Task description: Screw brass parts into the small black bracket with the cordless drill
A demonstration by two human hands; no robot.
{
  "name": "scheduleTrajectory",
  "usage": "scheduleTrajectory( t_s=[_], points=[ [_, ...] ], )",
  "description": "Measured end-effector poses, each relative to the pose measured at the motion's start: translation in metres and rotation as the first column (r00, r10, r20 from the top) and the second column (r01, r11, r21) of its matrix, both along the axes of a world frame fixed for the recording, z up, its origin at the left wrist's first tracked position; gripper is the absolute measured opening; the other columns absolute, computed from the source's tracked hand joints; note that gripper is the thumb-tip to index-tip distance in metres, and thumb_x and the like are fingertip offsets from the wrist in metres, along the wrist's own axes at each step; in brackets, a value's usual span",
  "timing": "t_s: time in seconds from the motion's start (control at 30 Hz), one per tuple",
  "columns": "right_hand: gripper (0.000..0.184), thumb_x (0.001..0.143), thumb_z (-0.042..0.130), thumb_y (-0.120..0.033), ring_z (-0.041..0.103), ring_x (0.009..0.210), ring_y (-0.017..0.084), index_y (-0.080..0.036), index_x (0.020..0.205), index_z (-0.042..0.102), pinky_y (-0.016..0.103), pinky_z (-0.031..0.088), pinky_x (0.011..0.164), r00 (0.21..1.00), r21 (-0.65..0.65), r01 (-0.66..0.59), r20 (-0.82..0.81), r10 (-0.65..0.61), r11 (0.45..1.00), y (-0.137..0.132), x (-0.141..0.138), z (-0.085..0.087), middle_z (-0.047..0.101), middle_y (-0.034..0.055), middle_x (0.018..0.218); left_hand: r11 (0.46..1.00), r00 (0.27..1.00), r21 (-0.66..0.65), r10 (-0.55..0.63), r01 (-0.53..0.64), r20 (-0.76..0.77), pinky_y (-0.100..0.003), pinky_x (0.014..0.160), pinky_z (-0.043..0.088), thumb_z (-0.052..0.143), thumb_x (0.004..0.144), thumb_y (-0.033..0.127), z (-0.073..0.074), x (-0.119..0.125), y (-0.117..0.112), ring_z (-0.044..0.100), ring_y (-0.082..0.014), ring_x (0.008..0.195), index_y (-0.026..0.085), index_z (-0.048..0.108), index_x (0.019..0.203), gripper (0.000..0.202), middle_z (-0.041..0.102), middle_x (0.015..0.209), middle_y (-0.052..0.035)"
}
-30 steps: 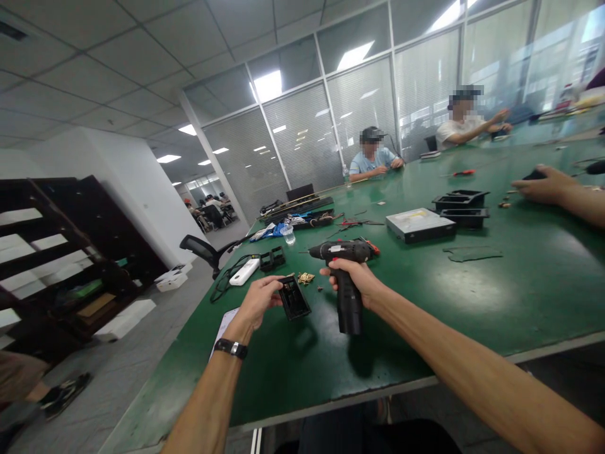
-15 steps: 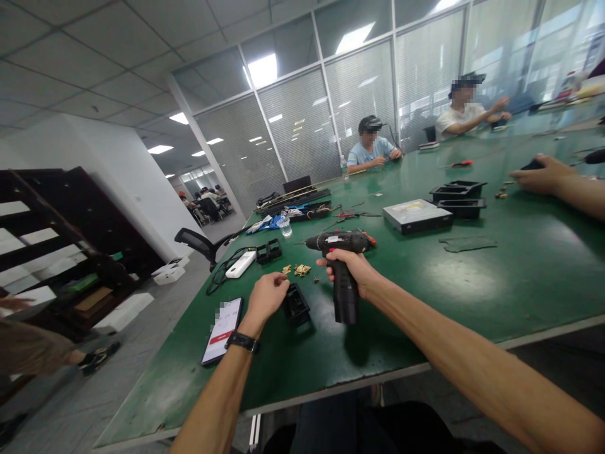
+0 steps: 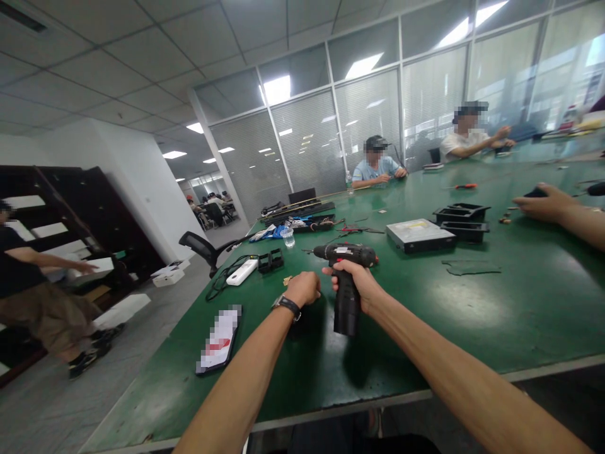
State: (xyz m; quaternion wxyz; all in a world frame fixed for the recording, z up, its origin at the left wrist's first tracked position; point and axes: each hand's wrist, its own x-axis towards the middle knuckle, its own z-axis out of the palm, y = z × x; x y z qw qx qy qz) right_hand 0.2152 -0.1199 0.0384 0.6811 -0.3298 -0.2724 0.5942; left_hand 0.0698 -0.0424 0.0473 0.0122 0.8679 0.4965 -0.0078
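A black cordless drill [image 3: 346, 302] is gripped by its handle in my right hand [image 3: 358, 282], its bit pointing left above the table. Just left of the drill, my left hand [image 3: 304, 288] is low over the tabletop with its fingers curled together. What those fingers hold, if anything, is hidden. A dark plastic part [image 3: 297, 330] lies beneath my left wrist, mostly covered. Behind the hand, a few brass-coloured pieces [image 3: 287, 280] peek out; my hand blocks the others.
Left on the green table [image 3: 265, 391] are a phone [image 3: 220, 340], a white power strip [image 3: 242, 272] and a black tray [image 3: 270, 260]. Farther back are a plastic cup [image 3: 288, 238], a disc drive [image 3: 420, 236] and black trays [image 3: 460, 222]. A co-worker's hand [image 3: 543, 200] rests at right.
My left hand has moved right, toward the drill, and now covers the small pieces and most of the black part. The drill stays in my right hand. A person at far left has come into view.
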Motion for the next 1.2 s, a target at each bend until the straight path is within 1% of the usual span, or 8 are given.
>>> scheduleTrajectory(
  t_s=[0.23,0.3,0.33,0.37,0.43,0.67,0.9,1.2],
  points=[
    [0.01,0.075,0.069,-0.016,0.058,0.049,0.011,-0.014,0.084,0.064,0.022,0.051,0.042,1.0,-0.006,0.001,-0.023,-0.001,1.0,-0.001,-0.001,-0.001,0.078,0.0126,0.087,0.999,0.898,-0.037,0.051,-0.039,0.437,-0.031,0.073,0.048,0.07,0.069,0.002,-0.01,-0.005,0.017,0.07,-0.0262,0.077,0.018,0.066,0.058,0.02,0.069,0.069,-0.011],
    [0.01,0.075,0.068,-0.015,0.058,0.05,0.011,-0.014,0.085,0.064,0.023,0.051,0.043,1.0,0.002,-0.004,-0.025,0.004,1.0,-0.002,-0.001,0.0,0.078,0.0126,0.089,0.975,0.659,-0.208,0.211,-0.084,0.722,-0.025,0.062,0.045,0.07,0.069,0.002,-0.007,-0.009,0.025,0.064,-0.0194,0.063,0.017,0.064,0.055,0.021,0.063,0.059,-0.0066],
    [0.011,0.075,0.068,-0.015,0.058,0.05,0.011,-0.014,0.085,0.064,0.023,0.051,0.043,1.0,0.009,-0.009,-0.026,0.009,1.0,-0.003,-0.002,0.001,0.078,0.0126,0.089,0.941,0.466,-0.332,0.323,-0.067,0.824,-0.022,0.056,0.042,0.069,0.069,0.001,-0.004,-0.012,0.03,0.06,-0.0157,0.056,0.016,0.063,0.055,0.021,0.061,0.055,-0.0048],
    [0.011,0.076,0.067,-0.016,0.057,0.05,0.01,-0.014,0.086,0.065,0.022,0.05,0.043,1.0,0.017,-0.017,-0.025,0.018,1.0,-0.004,-0.003,0.002,0.078,0.0125,0.09,0.902,0.264,-0.432,0.423,-0.028,0.867,-0.021,0.051,0.04,0.07,0.069,0.001,0.0,-0.015,0.034,0.056,-0.013,0.051,0.014,0.063,0.055,0.02,0.059,0.054,-0.0038],
    [0.011,0.077,0.068,-0.017,0.057,0.05,0.01,-0.013,0.087,0.065,0.021,0.049,0.043,0.999,0.034,-0.041,-0.022,0.042,0.999,-0.007,-0.004,0.004,0.077,0.0125,0.09,0.861,0.033,-0.507,0.506,0.042,0.862,-0.019,0.048,0.039,0.07,0.073,0.004,0.009,-0.022,0.04,0.054,-0.01,0.047,0.012,0.064,0.061,0.016,0.061,0.057,-0.0036],
    [0.016,0.08,0.068,-0.022,0.055,0.05,0.009,-0.012,0.093,0.068,0.021,0.046,0.044,0.99,0.117,-0.14,0.01,0.14,0.983,-0.011,-0.006,0.002,0.076,0.0119,0.092,0.801,-0.385,-0.574,0.59,0.169,0.71,-0.018,0.055,0.049,0.058,0.092,0.007,0.029,-0.039,0.048,0.06,-0.0071,0.051,0.011,0.06,0.076,0.017,0.062,0.064,-0.0015],
    [0.018,0.082,0.066,-0.026,0.054,0.048,0.011,-0.012,0.093,0.07,0.021,0.044,0.045,0.978,0.106,-0.204,0.057,0.199,0.973,-0.015,-0.007,0.002,0.067,0.0047,0.065,0.77,-0.564,-0.563,0.619,0.3,0.546,-0.018,0.055,0.05,0.056,0.098,0.01,0.029,-0.041,0.054,0.062,-0.0067,0.053,0.011,0.061,0.084,0.015,0.066,0.07,-0.0026],
    [0.022,0.081,0.068,-0.029,0.053,0.051,0.011,-0.013,0.095,0.074,0.022,0.046,0.048,0.972,0.146,-0.226,0.103,0.213,0.963,-0.004,-0.006,-0.011,0.067,0.0047,0.067,0.78,-0.626,-0.521,0.606,0.346,0.49,-0.019,0.052,0.051,0.058,0.098,0.009,0.033,-0.043,0.057,0.062,-0.0075,0.052,0.011,0.062,0.085,0.014,0.065,0.069,-0.0019]
  ],
)
